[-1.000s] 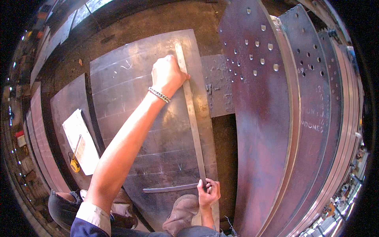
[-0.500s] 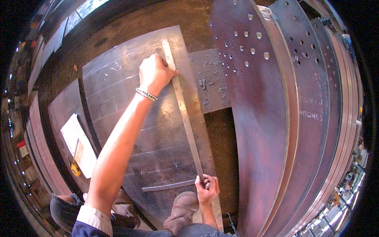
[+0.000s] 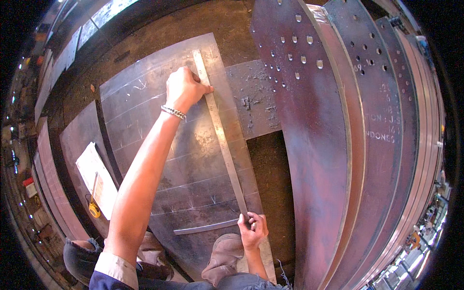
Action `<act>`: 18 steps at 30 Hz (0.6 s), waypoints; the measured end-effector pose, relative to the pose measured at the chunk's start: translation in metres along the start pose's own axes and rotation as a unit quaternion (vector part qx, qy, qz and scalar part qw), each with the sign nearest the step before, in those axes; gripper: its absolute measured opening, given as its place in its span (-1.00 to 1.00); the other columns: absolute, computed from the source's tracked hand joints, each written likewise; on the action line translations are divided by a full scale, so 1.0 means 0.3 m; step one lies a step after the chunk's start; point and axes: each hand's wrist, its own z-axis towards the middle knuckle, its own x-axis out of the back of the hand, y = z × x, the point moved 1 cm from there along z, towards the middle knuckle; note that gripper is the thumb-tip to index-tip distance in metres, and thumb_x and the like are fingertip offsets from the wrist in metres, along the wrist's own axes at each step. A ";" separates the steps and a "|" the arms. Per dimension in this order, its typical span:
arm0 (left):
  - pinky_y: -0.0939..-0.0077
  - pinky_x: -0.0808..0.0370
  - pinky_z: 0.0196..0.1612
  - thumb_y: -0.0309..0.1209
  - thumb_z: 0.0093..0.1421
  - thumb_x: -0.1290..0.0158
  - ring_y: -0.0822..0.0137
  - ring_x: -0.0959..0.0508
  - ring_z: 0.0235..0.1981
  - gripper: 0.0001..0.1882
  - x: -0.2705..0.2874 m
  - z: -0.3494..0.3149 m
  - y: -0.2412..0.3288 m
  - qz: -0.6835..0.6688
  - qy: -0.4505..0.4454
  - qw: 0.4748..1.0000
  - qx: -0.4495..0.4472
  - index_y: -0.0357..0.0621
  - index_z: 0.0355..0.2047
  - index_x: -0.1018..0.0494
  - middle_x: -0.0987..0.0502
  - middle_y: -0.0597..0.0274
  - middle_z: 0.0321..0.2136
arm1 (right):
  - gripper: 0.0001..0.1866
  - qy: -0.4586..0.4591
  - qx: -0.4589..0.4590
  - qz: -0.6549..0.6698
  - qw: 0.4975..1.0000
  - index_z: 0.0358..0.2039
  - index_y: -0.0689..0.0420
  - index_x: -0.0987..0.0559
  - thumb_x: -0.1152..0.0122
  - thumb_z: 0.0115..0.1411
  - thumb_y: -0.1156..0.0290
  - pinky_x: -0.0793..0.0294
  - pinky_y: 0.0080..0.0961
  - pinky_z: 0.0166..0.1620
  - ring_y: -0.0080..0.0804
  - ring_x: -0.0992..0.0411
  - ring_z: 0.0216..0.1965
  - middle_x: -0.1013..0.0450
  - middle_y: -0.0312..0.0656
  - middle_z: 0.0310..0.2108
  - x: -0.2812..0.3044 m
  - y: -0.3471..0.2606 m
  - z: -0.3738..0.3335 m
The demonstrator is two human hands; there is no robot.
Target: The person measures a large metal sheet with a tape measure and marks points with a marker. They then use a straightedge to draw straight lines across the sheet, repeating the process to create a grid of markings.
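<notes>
A long graduated steel square (image 3: pixel 221 135) lies along the right side of a dark steel plate (image 3: pixel 140 111) that carries chalk-like lines and check marks. Its narrow short leg (image 3: pixel 205 228) runs left from the near end; my right hand hides the corner. Near the far end, my left hand (image 3: pixel 183 88), with a chain bracelet at the wrist, has its thumb pressed on the blade and its fingers curled. My right hand (image 3: pixel 253 230) is closed round the near end, its fingers bent. Whether it also holds something small, I cannot tell.
White papers (image 3: pixel 99 176) with a yellow tape measure (image 3: pixel 94 209) rest on another plate at left. Tall reddish steel beams with holes (image 3: pixel 314 145) stand close on the right. A smaller plate with dark scraps (image 3: pixel 253 99) adjoins. My shoe (image 3: pixel 224 253) is on the plate.
The view has shifted slightly. Both hands keep their places on the steel square, with no clear movement of it on the plate.
</notes>
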 end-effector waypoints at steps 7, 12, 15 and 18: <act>0.35 -0.59 -0.12 -0.10 -0.22 -0.50 0.12 -0.70 -0.29 -0.50 -0.012 -0.013 0.019 0.034 0.028 0.999 -0.029 -0.23 -0.40 -0.66 -0.68 -0.02 -0.42 | -0.71 0.022 0.039 -0.014 0.999 -0.33 0.08 -0.62 -0.54 -0.08 0.47 -0.17 -0.62 -0.60 -0.60 -0.20 -0.62 -0.34 -0.35 -0.52 -0.003 0.019 -0.002; 0.43 -0.59 -0.17 -0.02 -0.25 -0.51 0.26 -0.68 -0.36 -0.44 -0.017 0.052 -0.044 0.032 0.009 0.999 -0.030 -0.20 -0.43 -0.59 -0.67 0.12 -0.48 | -0.70 0.008 0.012 0.021 1.000 -0.31 0.10 -0.63 -0.55 -0.07 0.51 -0.16 -0.63 -0.61 -0.63 -0.19 -0.64 -0.36 -0.34 -0.52 -0.001 0.013 -0.020; 0.43 -0.58 -0.24 0.00 -0.17 -0.47 0.31 -0.68 -0.42 -0.51 -0.017 0.050 -0.028 0.022 -0.013 0.999 -0.036 -0.19 -0.45 -0.66 -0.68 0.13 -0.48 | -0.69 0.014 0.019 0.016 1.000 -0.31 0.09 -0.62 -0.56 -0.08 0.51 -0.14 -0.63 -0.62 -0.66 -0.15 -0.67 -0.36 -0.35 -0.52 -0.008 0.020 0.011; 0.43 -0.56 -0.29 0.02 -0.13 -0.44 0.31 -0.67 -0.47 -0.51 -0.014 0.045 -0.016 0.032 -0.029 0.998 -0.043 -0.19 -0.47 -0.69 -0.68 0.13 -0.50 | -0.69 0.019 0.014 0.028 0.999 -0.30 0.09 -0.62 -0.56 -0.08 0.51 -0.12 -0.63 -0.63 -0.65 -0.14 -0.68 -0.35 -0.36 -0.52 -0.006 0.017 0.002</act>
